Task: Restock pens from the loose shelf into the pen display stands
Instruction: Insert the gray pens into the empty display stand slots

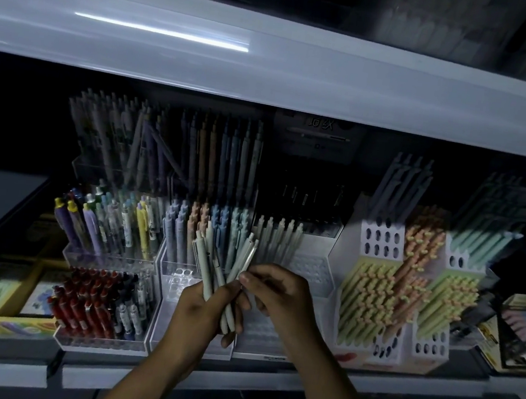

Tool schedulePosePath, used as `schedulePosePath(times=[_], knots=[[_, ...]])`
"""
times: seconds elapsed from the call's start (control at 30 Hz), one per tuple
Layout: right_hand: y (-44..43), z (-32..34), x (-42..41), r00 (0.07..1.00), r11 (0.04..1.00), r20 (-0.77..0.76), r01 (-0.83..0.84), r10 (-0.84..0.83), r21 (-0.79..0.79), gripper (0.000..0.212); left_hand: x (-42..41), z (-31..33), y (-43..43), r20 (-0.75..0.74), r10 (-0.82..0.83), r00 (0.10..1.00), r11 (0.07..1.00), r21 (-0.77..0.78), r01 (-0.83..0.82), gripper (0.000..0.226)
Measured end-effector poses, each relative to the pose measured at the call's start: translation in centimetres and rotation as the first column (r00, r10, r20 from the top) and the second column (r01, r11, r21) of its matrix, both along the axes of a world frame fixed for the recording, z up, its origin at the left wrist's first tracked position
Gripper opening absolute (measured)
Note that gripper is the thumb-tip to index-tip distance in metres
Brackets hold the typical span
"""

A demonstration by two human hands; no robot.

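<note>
Head view showed the left hand [204, 315] gripping a fanned bundle of slim, matte, cream and pale-green plastic pens [203, 266], held in front of a clear acrylic tiered display stand [177, 276]. The right hand [280, 295] pinched one pen of that bundle between thumb and forefinger. Both hands hid part of the stand's lower tier. Just right stood a white perforated plastic stand [312, 269]. Further right, a white stand with oval holes [381, 242] carried yellow, orange and green pens. Left, a clear stand of red-capped pens [101, 341]. A glossy white shelf edge [301, 82] ran overhead.
</note>
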State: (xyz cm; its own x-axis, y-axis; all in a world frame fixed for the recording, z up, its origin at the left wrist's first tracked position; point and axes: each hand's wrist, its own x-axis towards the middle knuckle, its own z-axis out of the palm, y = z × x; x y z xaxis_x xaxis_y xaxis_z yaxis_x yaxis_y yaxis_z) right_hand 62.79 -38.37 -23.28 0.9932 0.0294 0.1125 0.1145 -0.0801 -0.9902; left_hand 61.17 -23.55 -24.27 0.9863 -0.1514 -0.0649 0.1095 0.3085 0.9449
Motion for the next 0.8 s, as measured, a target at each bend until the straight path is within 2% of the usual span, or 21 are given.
schedulePosePath(times=[0.33, 0.43, 0.57, 0.6, 0.67, 0.73, 0.8], knots=[[-0.1, 0.3, 0.3, 0.999, 0.999, -0.041, 0.031, -0.030, 0.022, 0.007, 0.1, 0.0, -0.3, -0.025, -0.017, 1.000, 1.000, -0.017, 0.016, 0.048], [-0.7, 0.1, 1.1, 0.978, 0.978, 0.016, 0.206, -0.206, -0.001, 0.008, 0.4, -0.2, -0.5, -0.029, -0.020, 0.999, 1.000, 0.003, 0.020, 0.044], [-3.2, -0.2, 2.8, 0.903, 0.881, 0.041, 0.406, -0.427, 0.242, 0.010, 0.6, -0.2, -0.6, -0.049, -0.018, 0.999, 0.998, -0.058, 0.015, 0.028], [-3.9, -0.3, 3.2, 0.889, 0.866, 0.039, 0.433, -0.456, 0.252, 0.011, 0.6, -0.2, -0.6, -0.048, -0.023, 0.999, 0.998, -0.056, 0.021, 0.026], [-5.3, -0.8, 4.1, 0.854, 0.856, 0.098, 0.494, -0.510, 0.150, 0.009, 0.7, -0.2, -0.7, -0.034, -0.036, 0.999, 0.999, -0.032, 0.035, 0.026], [-6.5, -1.6, 5.0, 0.809, 0.827, 0.243, 0.560, -0.535, -0.046, 0.010, 0.9, -0.2, -0.7, -0.029, -0.037, 0.999, 0.999, -0.019, 0.037, 0.025], [-7.3, -2.3, 5.8, 0.787, 0.779, 0.373, 0.588, -0.491, -0.216, 0.016, 1.0, -0.2, -0.7, -0.043, -0.016, 0.999, 0.999, -0.035, 0.014, 0.024]])
